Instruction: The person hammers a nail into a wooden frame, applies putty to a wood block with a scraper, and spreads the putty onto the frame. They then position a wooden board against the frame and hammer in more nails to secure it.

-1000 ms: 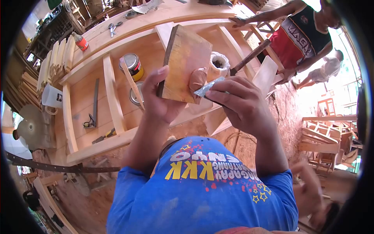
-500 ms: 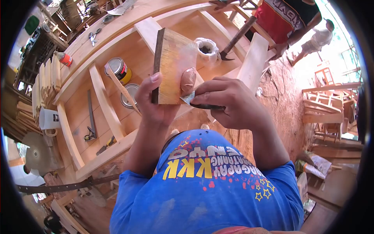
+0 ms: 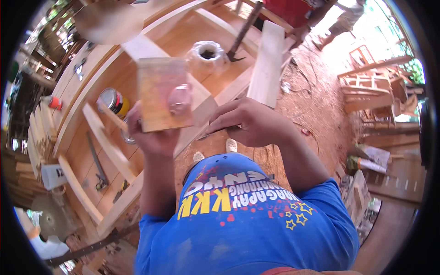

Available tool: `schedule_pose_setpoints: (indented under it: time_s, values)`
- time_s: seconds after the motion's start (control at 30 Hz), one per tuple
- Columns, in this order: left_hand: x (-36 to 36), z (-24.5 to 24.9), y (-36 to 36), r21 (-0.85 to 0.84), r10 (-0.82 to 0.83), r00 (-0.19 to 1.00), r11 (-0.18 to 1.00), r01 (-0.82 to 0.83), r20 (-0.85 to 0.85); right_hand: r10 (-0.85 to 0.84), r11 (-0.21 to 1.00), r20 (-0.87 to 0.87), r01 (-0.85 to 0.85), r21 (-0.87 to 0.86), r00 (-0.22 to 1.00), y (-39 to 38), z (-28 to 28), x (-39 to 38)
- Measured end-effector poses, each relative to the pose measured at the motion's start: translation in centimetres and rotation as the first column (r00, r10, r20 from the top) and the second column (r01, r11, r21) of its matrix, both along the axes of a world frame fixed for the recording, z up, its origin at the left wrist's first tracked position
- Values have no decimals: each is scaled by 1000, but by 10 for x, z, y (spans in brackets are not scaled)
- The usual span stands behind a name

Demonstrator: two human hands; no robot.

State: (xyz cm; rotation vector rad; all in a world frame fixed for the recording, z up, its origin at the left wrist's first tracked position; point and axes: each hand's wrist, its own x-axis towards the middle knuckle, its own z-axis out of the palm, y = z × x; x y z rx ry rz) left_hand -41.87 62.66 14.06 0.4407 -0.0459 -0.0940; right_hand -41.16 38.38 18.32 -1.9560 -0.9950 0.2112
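My left hand (image 3: 153, 140) grips a flat wooden block (image 3: 158, 103) from below and holds it up in front of me. A smooth lump of pinkish-brown putty (image 3: 179, 98) sits on the block's face, toward its right side. My right hand (image 3: 256, 120) is closed on a putty knife (image 3: 207, 135), its thin blade pointing left and its handle mostly hidden by my fingers. The knife is apart from the block, a little below and to its right. Blur softens the block and my left fingers.
Below lies a large wooden frame (image 3: 104, 137) with crosspieces. On it are a paint can (image 3: 110, 98), a white plastic-wrapped container (image 3: 206, 55), a hammer (image 3: 245, 34) and a square (image 3: 97, 160). A loose board (image 3: 267, 64) lies right, near another person's hand (image 3: 300, 35). Chairs (image 3: 373, 87) stand farther right.
The putty knife has come away from the putty lump and moved down. My left hand has shifted left with the block, whose face now turns more toward me. The whole view has shifted.
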Motion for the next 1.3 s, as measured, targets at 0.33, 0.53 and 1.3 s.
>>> schedule_pose_setpoints:
  time_s: [0.33,0.53,1.3]
  values:
    - [12,-99,43,-54,-67,947,997,53,-314,-322,558,-601,659,504,732,-136,-46,-45]
    - [44,-99,23,491,133,962,871,1,-239,-345,414,-671,748,519,657,-150,-55,-68]
    - [63,-43,-186,974,202,957,-138,-182,208,-29,374,-772,723,581,635,-390,-51,6]
